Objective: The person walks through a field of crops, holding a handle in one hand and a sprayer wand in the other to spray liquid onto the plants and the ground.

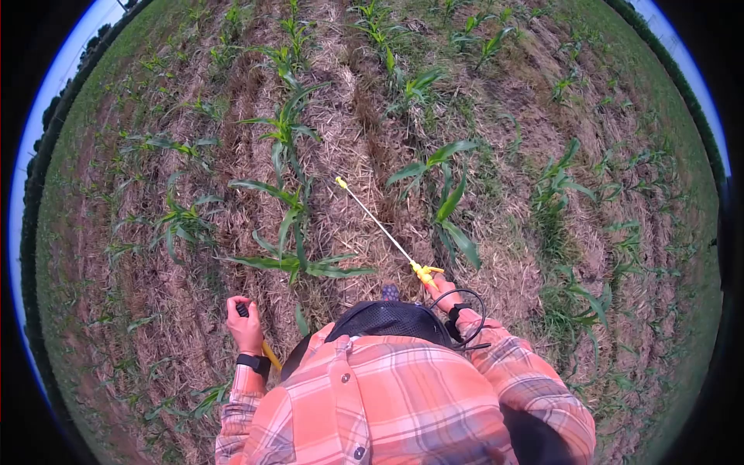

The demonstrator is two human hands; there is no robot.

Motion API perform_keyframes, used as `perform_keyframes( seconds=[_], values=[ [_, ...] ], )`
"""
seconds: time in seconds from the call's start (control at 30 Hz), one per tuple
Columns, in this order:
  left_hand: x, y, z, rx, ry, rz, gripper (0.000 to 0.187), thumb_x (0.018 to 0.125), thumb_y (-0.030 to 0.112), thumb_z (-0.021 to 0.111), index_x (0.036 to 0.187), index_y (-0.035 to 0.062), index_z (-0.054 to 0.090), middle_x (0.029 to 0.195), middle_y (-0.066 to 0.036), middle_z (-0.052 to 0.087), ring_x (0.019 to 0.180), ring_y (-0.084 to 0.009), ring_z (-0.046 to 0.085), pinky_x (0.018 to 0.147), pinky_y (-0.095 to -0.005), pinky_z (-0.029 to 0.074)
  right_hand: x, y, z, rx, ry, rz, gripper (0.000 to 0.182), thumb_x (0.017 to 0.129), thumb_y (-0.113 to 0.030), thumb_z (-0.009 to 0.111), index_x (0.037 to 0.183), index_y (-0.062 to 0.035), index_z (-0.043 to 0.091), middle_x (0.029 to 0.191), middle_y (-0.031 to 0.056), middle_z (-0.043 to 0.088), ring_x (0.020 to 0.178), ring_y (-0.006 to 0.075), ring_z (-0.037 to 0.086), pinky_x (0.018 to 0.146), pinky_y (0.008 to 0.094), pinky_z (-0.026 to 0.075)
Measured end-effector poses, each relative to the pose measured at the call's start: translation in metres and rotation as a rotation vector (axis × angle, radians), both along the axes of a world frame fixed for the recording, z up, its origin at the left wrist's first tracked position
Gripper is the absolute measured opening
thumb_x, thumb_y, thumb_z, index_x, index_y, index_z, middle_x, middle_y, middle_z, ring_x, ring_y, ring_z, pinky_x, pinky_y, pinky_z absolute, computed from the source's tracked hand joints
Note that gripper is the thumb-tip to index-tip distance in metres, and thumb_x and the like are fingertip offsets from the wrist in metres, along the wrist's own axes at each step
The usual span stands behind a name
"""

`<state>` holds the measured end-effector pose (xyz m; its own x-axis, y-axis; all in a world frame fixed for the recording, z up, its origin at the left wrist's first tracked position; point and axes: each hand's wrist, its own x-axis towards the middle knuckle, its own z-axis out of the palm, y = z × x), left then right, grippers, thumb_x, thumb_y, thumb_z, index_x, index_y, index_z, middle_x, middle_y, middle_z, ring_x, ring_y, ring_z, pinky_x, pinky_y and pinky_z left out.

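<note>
- Head view: right hand (443, 288) closed around the yellow spray wand (377, 225) handle; wand's long axis runs forward-left, nozzle between two corn plants (291, 194).
- Left hand (246, 325) closed on the pump lever (260, 335), well apart.

My right hand (444, 288) grips the yellow handle of a spray wand (377, 223) pointing out between two rows of young corn plants (288, 209), while my left hand (246, 325) clasps a dark pump lever (242, 309) by my hip.
</note>
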<state>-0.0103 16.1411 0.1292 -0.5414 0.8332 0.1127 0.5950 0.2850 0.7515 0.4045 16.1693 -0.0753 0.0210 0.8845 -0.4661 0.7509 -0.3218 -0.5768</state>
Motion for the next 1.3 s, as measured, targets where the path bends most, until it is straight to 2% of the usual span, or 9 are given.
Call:
perform_keyframes(
  seconds=[0.13,0.23,0.3,0.37,0.4,0.77,0.93,1.1,1.3],
  values=[
    [0.013,0.022,0.000,0.038,0.039,-0.033,0.011,0.072,0.002,0.054,0.079,0.0044,0.046,0.066,-0.002,0.045,0.058,-0.0107,0.041,0.054,-0.0248,0.036,0.027,0.023,0.007,-0.077,0.049,-0.199,0.034,0.076,-0.037,0.051,0.088,-0.0065,0.059,0.080,0.0202,0.059,0.080,0.0348,0.057,0.070,0.0420,0.043],
    [0.021,0.036,0.001,0.032,0.059,-0.052,0.011,0.071,0.001,0.053,0.079,0.0045,0.046,0.064,-0.004,0.047,0.055,-0.0140,0.045,0.053,-0.0277,0.038,0.043,0.033,0.012,-0.025,0.163,-0.361,0.030,0.077,-0.034,0.053,0.079,-0.0043,0.058,0.063,0.0103,0.058,0.061,0.0218,0.057,0.058,0.0338,0.044],
    [0.026,0.043,0.001,0.014,0.061,-0.045,0.011,0.071,0.001,0.053,0.079,0.0044,0.046,0.063,-0.004,0.046,0.055,-0.0139,0.044,0.052,-0.0278,0.038,0.053,0.039,0.006,0.046,0.338,-0.475,0.027,0.080,-0.032,0.054,0.078,-0.0056,0.057,0.056,0.0018,0.054,0.045,0.0105,0.049,0.043,0.0266,0.038],
    [0.027,0.050,0.000,0.009,0.069,-0.043,0.011,0.072,0.001,0.053,0.079,0.0044,0.046,0.062,-0.004,0.046,0.054,-0.0139,0.044,0.052,-0.0278,0.038,0.066,0.046,-0.008,0.022,0.396,-0.553,0.022,0.081,-0.029,0.053,0.079,-0.0073,0.056,0.054,-0.0003,0.052,0.043,0.0069,0.045,0.040,0.0232,0.035],
    [0.029,0.054,0.000,0.011,0.075,-0.044,0.011,0.072,0.002,0.053,0.079,0.0044,0.046,0.062,-0.004,0.046,0.054,-0.0139,0.043,0.052,-0.0278,0.038,0.067,0.050,-0.009,0.047,0.520,-0.652,0.020,0.082,-0.027,0.052,0.077,-0.0080,0.055,0.052,-0.0008,0.049,0.040,0.0064,0.042,0.036,0.0216,0.033],
    [0.013,0.107,-0.005,-0.089,0.020,-0.045,0.012,0.072,0.002,0.054,0.080,0.0043,0.046,0.060,-0.004,0.044,0.053,-0.0130,0.042,0.051,-0.0276,0.037,0.077,0.108,0.005,0.047,0.579,-0.978,0.027,0.084,-0.031,0.048,0.072,-0.0078,0.042,0.052,0.0004,0.043,0.033,0.0075,0.037,0.027,0.0220,0.028],
    [-0.015,0.144,-0.013,-0.016,0.000,-0.052,0.011,0.072,0.003,0.055,0.079,0.0044,0.045,0.058,-0.004,0.044,0.051,-0.0128,0.043,0.049,-0.0270,0.037,0.044,0.138,0.000,0.042,0.450,-0.941,0.031,0.082,-0.031,0.051,0.064,-0.0069,0.043,0.046,0.0011,0.043,0.032,0.0097,0.037,0.028,0.0248,0.029],
    [-0.059,0.170,-0.017,-0.019,-0.034,-0.001,0.011,0.072,0.003,0.055,0.078,0.0048,0.046,0.058,-0.004,0.045,0.050,-0.0127,0.044,0.048,-0.0266,0.036,-0.016,0.173,0.002,-0.086,0.363,-0.795,0.025,0.082,-0.030,0.051,0.071,-0.0076,0.048,0.049,0.0014,0.047,0.034,0.0097,0.040,0.030,0.0249,0.032],
    [-0.096,0.195,-0.015,0.033,-0.057,0.003,0.011,0.072,0.003,0.055,0.077,0.0052,0.045,0.058,0.000,0.040,0.050,-0.0080,0.037,0.045,-0.0236,0.032,-0.089,0.212,0.007,-0.016,0.251,-0.384,0.024,0.082,-0.030,0.051,0.076,-0.0072,0.054,0.052,-0.0006,0.049,0.038,0.0077,0.042,0.035,0.0233,0.032]
  ],
)
